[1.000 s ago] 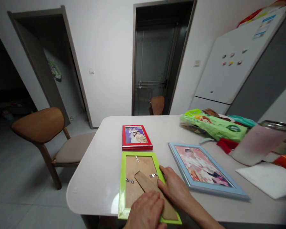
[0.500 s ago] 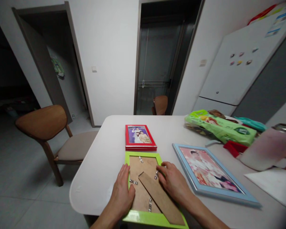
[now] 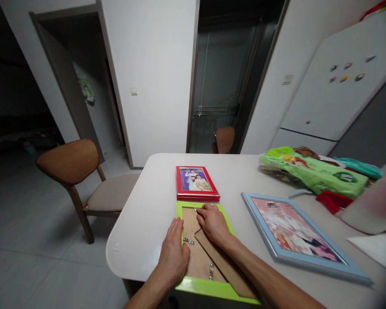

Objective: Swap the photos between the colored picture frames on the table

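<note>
Lime-green plastic framed the thing under both your hands: the green picture frame point(image 3: 212, 289) lay face down at the near edge of the white table point(image 3: 141, 223), its brown backing board point(image 3: 197, 262) turned up and a cardboard stand strut point(image 3: 228, 268) slanting across it beneath your right wrist.

Your left hand point(image 3: 173, 256) lay flat and loose on the frame's left border, palm down, fingers stretched forward, gripping nothing. One small metal clip point(image 3: 188, 241) sat just beside its fingertips, and a second clip point(image 3: 211, 270) lay nearer you, between your two forearms.

Your right hand point(image 3: 214, 223) rested on the upper part of the board with its fingers bent down at a top clip point(image 3: 196, 210) (whether they pinched that clip or only pressed on it, I could not tell).

Just beyond your right fingertips, a red picture frame point(image 3: 197, 183) lay face up, touching the green frame's far edge. To the right of your right hand lay a larger blue picture frame point(image 3: 296, 235), also face up. Farther right and beyond it sat a green packet point(image 3: 312, 174). Well off to the left of your left hand stood a wooden chair point(image 3: 80, 165).
</note>
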{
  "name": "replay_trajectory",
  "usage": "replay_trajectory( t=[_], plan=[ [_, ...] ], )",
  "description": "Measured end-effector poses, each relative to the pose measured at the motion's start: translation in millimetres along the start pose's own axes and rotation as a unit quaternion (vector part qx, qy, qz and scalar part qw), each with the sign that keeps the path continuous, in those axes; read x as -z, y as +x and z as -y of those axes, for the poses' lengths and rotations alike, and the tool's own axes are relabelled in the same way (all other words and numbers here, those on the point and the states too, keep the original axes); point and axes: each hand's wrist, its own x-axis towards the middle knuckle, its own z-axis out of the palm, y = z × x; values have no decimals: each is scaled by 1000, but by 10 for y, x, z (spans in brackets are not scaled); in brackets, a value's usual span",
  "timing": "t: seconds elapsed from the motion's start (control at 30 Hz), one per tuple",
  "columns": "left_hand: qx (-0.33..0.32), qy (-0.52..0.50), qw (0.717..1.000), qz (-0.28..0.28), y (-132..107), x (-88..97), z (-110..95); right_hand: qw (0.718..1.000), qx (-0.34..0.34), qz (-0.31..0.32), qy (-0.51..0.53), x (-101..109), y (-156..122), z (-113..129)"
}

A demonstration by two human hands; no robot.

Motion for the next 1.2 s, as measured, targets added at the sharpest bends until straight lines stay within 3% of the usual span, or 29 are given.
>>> replay_trajectory(
  t=[0.33,0.43,0.57,0.73,0.9,1.1,1.2],
  plan=[
    [-5,4,1000,-8,16,-20,11,1000,9,17,5,71,-10,41],
    [2,6,1000,-7,13,-12,1,999,23,9,21,114,-130,127],
    [15,-11,1000,0,4,0,-12,992,92,18,85,167,-346,293],
    [12,-22,1000,-1,5,4,-16,991,73,40,107,169,-345,393],
    [11,-34,999,-9,-5,-3,1,974,97,65,193,293,-390,225],
    [9,-10,1000,-9,-12,-20,-8,947,131,199,217,547,-739,-41],
    [7,-9,1000,-10,-8,-28,-12,951,129,189,208,530,-809,-22]
  ],
)
